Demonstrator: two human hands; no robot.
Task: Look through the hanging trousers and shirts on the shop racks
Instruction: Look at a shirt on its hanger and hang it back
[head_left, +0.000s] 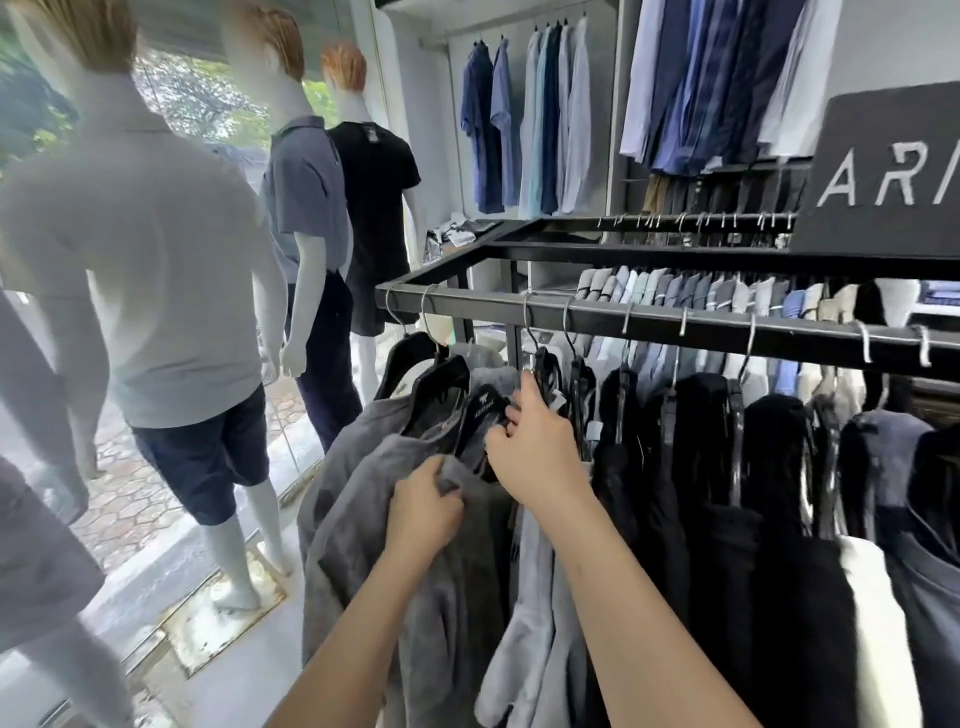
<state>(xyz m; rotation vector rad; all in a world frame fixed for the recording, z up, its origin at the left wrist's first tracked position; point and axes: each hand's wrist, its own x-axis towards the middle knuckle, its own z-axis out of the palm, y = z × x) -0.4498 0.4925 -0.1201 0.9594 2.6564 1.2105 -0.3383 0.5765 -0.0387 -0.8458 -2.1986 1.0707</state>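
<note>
Head view. Two bare forearms rise from the lower edge toward a black rack rail (649, 318) that crosses the middle of the picture. Left hand (423, 506): fingers curled, pinching a fold of the grey garment (363, 519) near its collar; this garment hangs at the left end of the rail, nearest the camera. Right hand (535, 441): index finger stretched upward, the other fingers bent, gripping the dark clothes and black hangers (441, 384) just right of the grey garment, about where the labelled neckbands show. To the right of the hands, dark tops (727, 467) hang close together on silver hooks along the same rail, with a white garment (878, 623) among them toward the right edge. Behind this rail, a second row of pale and blue shirts (691, 291) hangs on the far side of the rack frame. A black sign (893, 171) with white letters "ARI" stands on the rack top at right. On the rear wall, blue and white shirts (524, 124) hang in a recess, with more shirts (717, 78) higher up at right. At left, mannequins (156, 234) in polo shirts and dark shorts stand facing a glass shopfront (208, 104).
</note>
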